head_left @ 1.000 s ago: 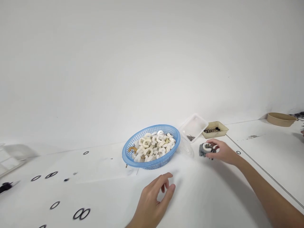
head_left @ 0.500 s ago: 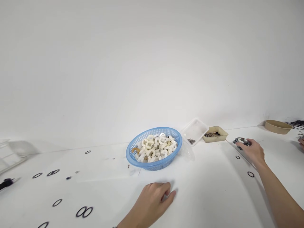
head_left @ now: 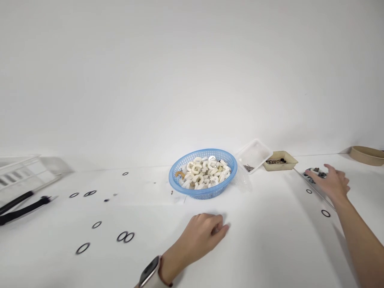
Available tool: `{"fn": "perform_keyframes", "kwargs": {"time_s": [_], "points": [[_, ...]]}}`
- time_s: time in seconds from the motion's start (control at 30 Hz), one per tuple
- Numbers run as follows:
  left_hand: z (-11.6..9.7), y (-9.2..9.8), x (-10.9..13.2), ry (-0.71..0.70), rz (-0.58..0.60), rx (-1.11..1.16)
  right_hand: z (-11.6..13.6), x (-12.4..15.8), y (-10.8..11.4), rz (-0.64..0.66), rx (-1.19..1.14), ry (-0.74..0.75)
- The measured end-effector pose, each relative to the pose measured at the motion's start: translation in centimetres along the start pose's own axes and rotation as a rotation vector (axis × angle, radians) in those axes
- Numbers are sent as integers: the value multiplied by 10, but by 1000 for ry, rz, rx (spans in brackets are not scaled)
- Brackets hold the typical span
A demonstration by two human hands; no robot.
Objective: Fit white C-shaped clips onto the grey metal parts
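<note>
My left hand (head_left: 205, 232) rests on the white table in front of the blue basket (head_left: 202, 196), with a watch on the wrist. Its fingers curl loosely, the thumb lies apart, and no object shows in it. At the right, my right hand (head_left: 333, 184) is open, thumb and index finger spread. Between and beyond them lies a small grey-and-white part (head_left: 315, 173), partly hidden by the hand; its kind is unclear. White C-shaped plastic pieces (head_left: 199, 176) with metal bits fill the basket.
A white tray (head_left: 256, 154) holding screws and a cream tray (head_left: 283, 166) of small parts stand by the wall. Further right is a tan oval container (head_left: 366, 156). Black rings (head_left: 83, 248) lie scattered. At left are black-handled pliers (head_left: 27, 210) and a white rack (head_left: 33, 172).
My right hand has opened, its thumb and index finger now spread from the grey-and-white part it gripped. The view has shifted left, showing more of the pliers and rack. My left hand stays loosely curled.
</note>
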State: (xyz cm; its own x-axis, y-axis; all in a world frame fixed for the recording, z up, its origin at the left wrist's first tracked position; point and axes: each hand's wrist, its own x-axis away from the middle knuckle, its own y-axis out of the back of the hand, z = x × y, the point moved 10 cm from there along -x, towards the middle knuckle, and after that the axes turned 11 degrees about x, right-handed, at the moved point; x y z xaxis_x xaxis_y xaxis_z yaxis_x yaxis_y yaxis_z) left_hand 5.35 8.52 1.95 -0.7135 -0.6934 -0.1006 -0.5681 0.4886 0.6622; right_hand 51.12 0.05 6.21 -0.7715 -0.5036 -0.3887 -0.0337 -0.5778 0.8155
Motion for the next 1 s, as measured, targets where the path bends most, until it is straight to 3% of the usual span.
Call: {"fn": "perform_keyframes", "kwargs": {"time_s": [0.1,0.2,0.27,0.33,0.4,0.43,0.5,0.57,0.67,0.8,0.87,0.93,1.0], "points": [[6,-4,1,170,81,574,23,8,15,-39,-55,7],[12,-2,3,304,62,1093,69,32,22,-59,-226,112],[22,0,4,374,21,1206,113,62,24,-61,-306,287],[32,-2,4,435,11,1279,162,107,24,-31,-348,583],[37,-6,4,471,23,1350,198,155,16,137,-474,810],[38,-8,5,479,34,1377,209,178,6,294,-540,868],[35,-11,5,481,63,1414,222,220,-16,631,-605,901],[30,-12,7,472,89,1424,227,258,-33,889,-586,921],[23,-10,8,446,90,1388,233,293,-44,1109,-540,864],[16,-1,7,374,34,1269,276,338,-24,1353,-698,800],[13,2,6,339,17,1190,309,369,-3,1532,-832,830],[11,4,5,316,16,1105,338,391,8,1605,-895,828],[11,9,5,288,-15,1021,354,420,8,1757,-850,884]]}}
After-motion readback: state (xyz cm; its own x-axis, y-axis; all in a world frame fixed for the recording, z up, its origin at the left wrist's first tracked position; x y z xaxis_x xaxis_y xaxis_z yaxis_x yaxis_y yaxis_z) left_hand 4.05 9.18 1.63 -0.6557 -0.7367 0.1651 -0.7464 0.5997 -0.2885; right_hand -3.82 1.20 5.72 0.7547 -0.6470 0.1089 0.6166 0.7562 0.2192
